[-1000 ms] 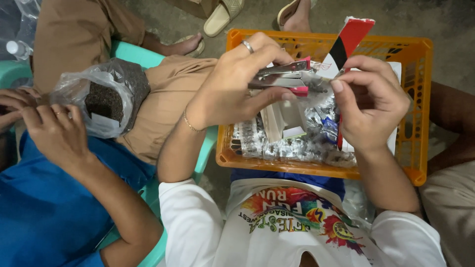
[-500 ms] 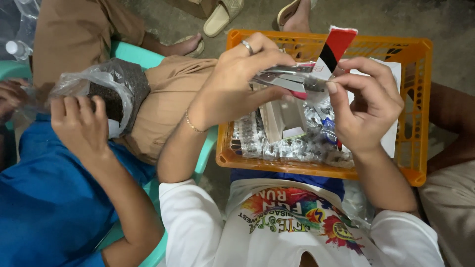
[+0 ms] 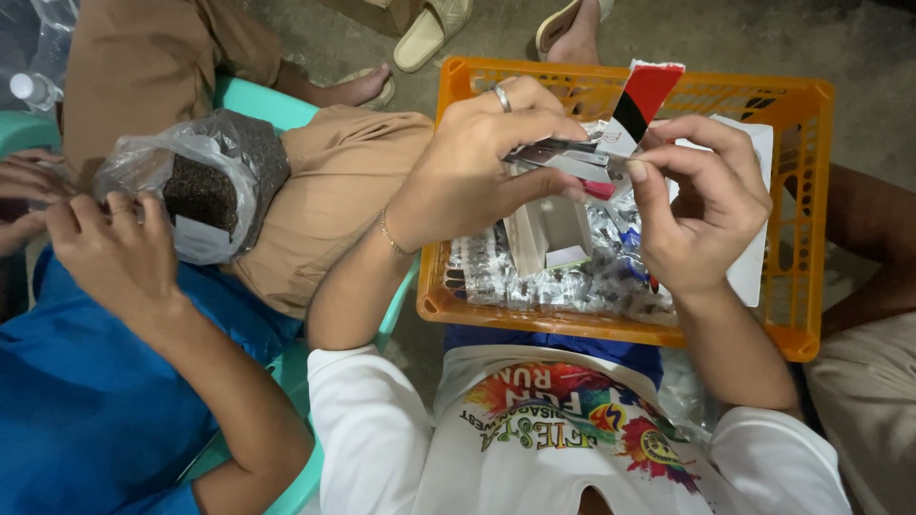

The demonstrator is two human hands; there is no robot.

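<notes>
Fingers [image 3: 534, 124] of the left hand [image 3: 477, 167] are closing around a silver stapler [image 3: 563, 160] with a pink tip, holding it just above the orange crate [image 3: 801, 219] that is sitting on the person's lap. Fingers of the right hand [image 3: 701, 205] are pinching the lower end of a red, black and white card [image 3: 637, 105], which is standing tilted above the crate's far rim and meeting the stapler's mouth. Inside the crate, small clear sachets [image 3: 572, 281] are lying in a heap around a small open white box [image 3: 553, 234], and a white sheet [image 3: 754, 257] is leaning against the right wall. Left of the crate, another person in a blue top is holding a clear plastic bag [image 3: 205, 181] of dark grainy material with one hand [image 3: 119, 248], over a lap in tan trousers. Beyond the crate's far rim, a beige sandal [image 3: 429, 29] is resting on the concrete floor [image 3: 763, 38].
</notes>
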